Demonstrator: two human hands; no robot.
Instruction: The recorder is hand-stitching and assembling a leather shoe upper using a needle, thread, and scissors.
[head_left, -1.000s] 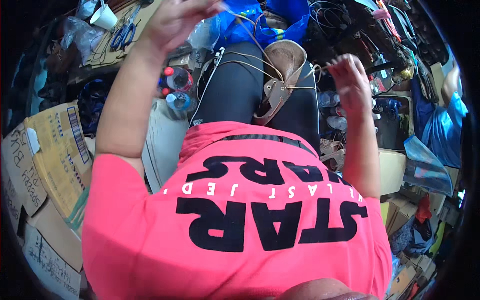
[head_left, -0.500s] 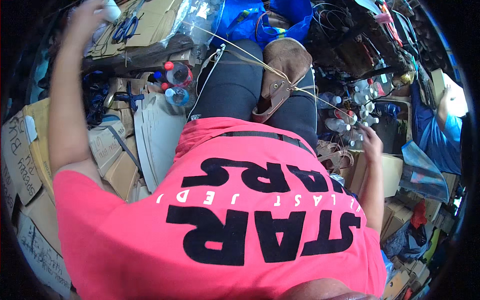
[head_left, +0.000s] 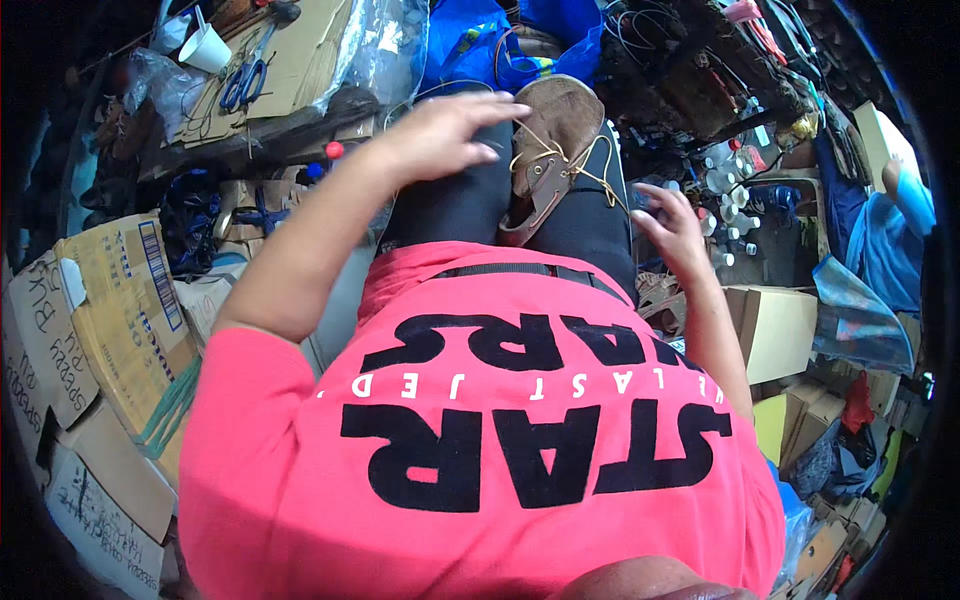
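A brown leather boat shoe lies across my thighs, its suede part toward the far end and its eyelets facing up. Thin tan laces run slack through the eyelets, with loops and loose ends curling to both sides. Left of the shoe, my left hand hovers over my thigh with its fingers stretched out, close to a lace end. To the right, my right hand has its fingers apart and bent, a little away from the lace loop. Neither hand visibly holds anything.
Blue scissors and a white cup lie on cardboard at the far left. A blue bag stands beyond my knees. Several bottles crowd the right side. Cardboard boxes pile up at left. Another person's blue sleeve shows far right.
Both hands have come inward from wide apart toward the shoe. The laces, stretched tight to both sides before, now hang loose and curled around the eyelets.
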